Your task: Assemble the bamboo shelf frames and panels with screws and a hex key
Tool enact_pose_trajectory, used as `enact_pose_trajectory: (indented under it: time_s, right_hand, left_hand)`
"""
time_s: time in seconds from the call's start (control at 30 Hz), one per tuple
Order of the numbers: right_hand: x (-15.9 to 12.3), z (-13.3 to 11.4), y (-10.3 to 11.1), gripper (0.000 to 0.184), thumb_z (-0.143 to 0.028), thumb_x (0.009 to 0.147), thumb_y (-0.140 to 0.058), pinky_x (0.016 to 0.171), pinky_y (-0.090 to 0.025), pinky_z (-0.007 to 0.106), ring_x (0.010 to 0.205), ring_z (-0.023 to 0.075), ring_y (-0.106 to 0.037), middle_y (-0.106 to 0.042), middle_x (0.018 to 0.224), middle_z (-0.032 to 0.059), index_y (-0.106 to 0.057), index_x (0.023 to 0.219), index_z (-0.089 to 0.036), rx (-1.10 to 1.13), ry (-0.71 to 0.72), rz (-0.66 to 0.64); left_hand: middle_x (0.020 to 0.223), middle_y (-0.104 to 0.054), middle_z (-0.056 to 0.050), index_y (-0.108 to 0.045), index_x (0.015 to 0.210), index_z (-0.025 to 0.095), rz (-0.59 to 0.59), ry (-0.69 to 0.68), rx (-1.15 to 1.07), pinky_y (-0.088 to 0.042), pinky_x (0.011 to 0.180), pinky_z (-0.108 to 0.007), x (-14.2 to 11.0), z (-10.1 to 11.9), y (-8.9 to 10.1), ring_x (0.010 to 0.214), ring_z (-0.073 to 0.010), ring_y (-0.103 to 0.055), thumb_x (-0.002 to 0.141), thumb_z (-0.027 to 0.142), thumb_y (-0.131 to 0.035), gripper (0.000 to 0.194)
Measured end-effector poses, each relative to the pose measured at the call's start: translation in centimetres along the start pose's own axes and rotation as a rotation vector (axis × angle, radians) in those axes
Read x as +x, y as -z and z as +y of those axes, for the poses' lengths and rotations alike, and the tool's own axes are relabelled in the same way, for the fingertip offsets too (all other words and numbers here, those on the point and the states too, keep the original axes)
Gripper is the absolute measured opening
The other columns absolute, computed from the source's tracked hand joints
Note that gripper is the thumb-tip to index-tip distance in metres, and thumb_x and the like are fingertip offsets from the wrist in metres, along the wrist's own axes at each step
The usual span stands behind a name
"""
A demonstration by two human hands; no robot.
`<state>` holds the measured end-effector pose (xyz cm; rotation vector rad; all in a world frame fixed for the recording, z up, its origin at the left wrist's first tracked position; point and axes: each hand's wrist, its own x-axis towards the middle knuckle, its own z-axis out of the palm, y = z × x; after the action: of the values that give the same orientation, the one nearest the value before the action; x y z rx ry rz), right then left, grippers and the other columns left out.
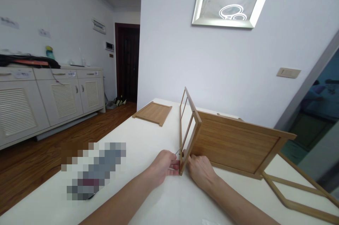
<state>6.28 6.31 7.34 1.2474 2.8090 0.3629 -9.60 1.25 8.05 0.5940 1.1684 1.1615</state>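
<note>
A bamboo shelf assembly lies on its side on the white table: a slatted panel joined to an upright side frame. My left hand is closed in a pinch on a thin metal tool, likely a hex key, at the frame's lower corner. My right hand is closed against the other side of that corner, holding the frame's bottom edge. A second side frame lies flat on the table at the right, under the panel's far end.
A loose bamboo shelf board lies at the table's far left edge. A blurred patch covers something on the table's near left. White cabinets line the left wall across the wood floor. A wall stands right behind the table.
</note>
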Motion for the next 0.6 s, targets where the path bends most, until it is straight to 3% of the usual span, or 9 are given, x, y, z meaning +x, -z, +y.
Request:
enact_pose_trajectory:
  time_s: [0.17, 0.27, 0.33, 0.4, 0.5, 0.6]
  right_hand:
    - [-0.3, 0.1, 0.3, 0.041, -0.004, 0.086, -0.038, 0.059, -0.040, 0.027, 0.074, 0.0233, -0.070, -0.073, 0.089, 0.0141, -0.053, 0.123, -0.012, 0.031, -0.007, 0.012]
    - [-0.6, 0.2, 0.2, 0.036, -0.005, 0.084, -0.039, 0.059, -0.039, 0.027, 0.075, 0.0225, -0.069, -0.073, 0.091, 0.0121, -0.057, 0.113, -0.015, 0.209, -0.037, 0.113]
    - [-0.9, 0.0, 0.1, 0.023, -0.012, 0.088, -0.039, 0.060, -0.039, 0.027, 0.072, 0.0209, -0.067, -0.071, 0.083, 0.0081, -0.059, 0.099, -0.018, 0.453, -0.089, 0.205]
    - [-1.1, -0.4, -0.2, 0.016, -0.022, 0.089, -0.043, 0.057, -0.040, 0.027, 0.060, 0.0186, -0.062, -0.065, 0.066, 0.0031, -0.058, 0.085, -0.019, 0.803, -0.195, 0.207]
    - [-1.6, -1.1, -0.3, 0.003, -0.022, 0.077, -0.055, 0.052, -0.044, 0.027, 0.050, 0.0160, -0.057, -0.057, 0.056, -0.0015, -0.054, 0.077, -0.019, 1.457, -0.371, 0.029]
    - [-2.0, -1.4, 0.1, 0.016, -0.011, 0.063, -0.063, 0.065, -0.052, 0.030, 0.063, 0.0162, -0.064, -0.065, 0.070, 0.0033, -0.057, 0.077, -0.016, 1.944, -0.447, -0.083]
  left_hand:
    - [0.070, -0.064, -0.011, -0.049, 0.075, 0.015, -0.014, 0.024, -0.075, -0.056, 0.065, -0.036, 0.3, -0.1, 0.2, 0.060, -0.0191, -0.065, 0.080, 0.009, -0.045, 0.008]
    - [0.069, -0.065, -0.010, -0.049, 0.075, 0.015, -0.028, 0.021, -0.095, -0.056, 0.065, -0.037, 0.3, -0.1, 0.2, 0.058, -0.0197, -0.065, 0.078, 0.009, -0.046, 0.007]
    - [0.068, -0.064, -0.010, -0.049, 0.073, 0.015, -0.037, 0.012, -0.103, -0.056, 0.065, -0.037, 0.2, -0.2, 0.1, 0.057, -0.0194, -0.065, 0.077, 0.009, -0.047, 0.008]
    - [0.067, -0.064, -0.010, -0.049, 0.071, 0.016, -0.044, 0.005, -0.103, -0.056, 0.064, -0.037, 0.0, -0.2, 0.0, 0.057, -0.0193, -0.065, 0.076, 0.008, -0.047, 0.009]
    - [0.068, -0.064, -0.010, -0.049, 0.067, 0.015, -0.044, -0.011, -0.092, -0.055, 0.064, -0.035, -0.2, -0.2, -0.2, 0.059, -0.0190, -0.065, 0.074, 0.007, -0.047, 0.011]
    - [0.068, -0.063, -0.008, -0.050, 0.065, 0.015, -0.020, -0.050, -0.078, -0.054, 0.065, -0.033, -0.3, -0.1, -0.1, 0.062, -0.0174, -0.064, 0.072, 0.006, -0.047, 0.012]
